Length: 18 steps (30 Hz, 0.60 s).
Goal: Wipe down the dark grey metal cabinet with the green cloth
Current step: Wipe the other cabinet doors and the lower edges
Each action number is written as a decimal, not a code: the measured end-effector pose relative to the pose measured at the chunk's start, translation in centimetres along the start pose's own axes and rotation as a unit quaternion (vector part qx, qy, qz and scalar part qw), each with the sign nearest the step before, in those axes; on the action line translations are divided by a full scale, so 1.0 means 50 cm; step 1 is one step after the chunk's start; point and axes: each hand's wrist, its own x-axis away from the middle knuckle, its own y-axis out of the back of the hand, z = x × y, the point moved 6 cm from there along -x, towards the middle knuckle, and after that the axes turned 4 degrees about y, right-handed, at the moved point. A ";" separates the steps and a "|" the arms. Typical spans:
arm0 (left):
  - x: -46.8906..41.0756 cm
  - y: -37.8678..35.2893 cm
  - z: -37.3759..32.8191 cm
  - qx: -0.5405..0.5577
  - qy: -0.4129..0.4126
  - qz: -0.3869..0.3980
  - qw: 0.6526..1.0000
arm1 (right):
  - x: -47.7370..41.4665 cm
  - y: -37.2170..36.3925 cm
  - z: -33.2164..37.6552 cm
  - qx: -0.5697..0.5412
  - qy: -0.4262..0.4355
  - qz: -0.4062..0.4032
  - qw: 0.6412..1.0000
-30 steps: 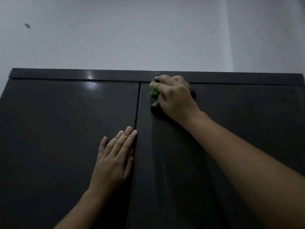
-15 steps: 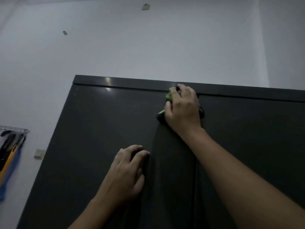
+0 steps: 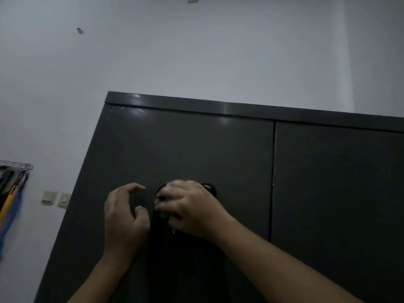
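The dark grey metal cabinet (image 3: 218, 149) fills the lower right of the view, with two shut doors split by a vertical seam. My right hand (image 3: 192, 211) presses on the left door at mid height and grips the green cloth (image 3: 162, 212). The cloth is bunched under the fingers, so only pale blurred bits show at the fingertips. My left hand (image 3: 124, 215) is just left of it, in front of the same door, with curved fingers and the thumb spread apart. It holds nothing.
A white wall rises behind and left of the cabinet. Two wall switches (image 3: 55, 198) sit left of the cabinet's side. Clothes hang from a rail (image 3: 11, 184) at the left edge.
My right hand has slid the cloth down from the top edge to mid height on the left door. My left hand has gone from flat on the door to curved beside the cloth.
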 end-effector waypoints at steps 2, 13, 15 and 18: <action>0.004 -0.018 -0.034 -0.006 -0.031 0.002 0.999 | 0.062 -0.009 0.021 0.003 0.044 0.046 0.998; 0.112 -0.227 -0.227 -0.092 -0.230 0.224 0.943 | 0.451 0.276 -0.195 0.190 -0.194 -0.181 0.945; 0.151 -0.276 -0.270 -0.116 -0.265 0.251 0.924 | 0.524 0.310 -0.222 0.197 -0.294 -0.228 0.907; 0.206 -0.344 -0.331 -0.131 -0.299 0.265 0.907 | 0.588 0.309 -0.205 0.192 -0.333 -0.229 0.894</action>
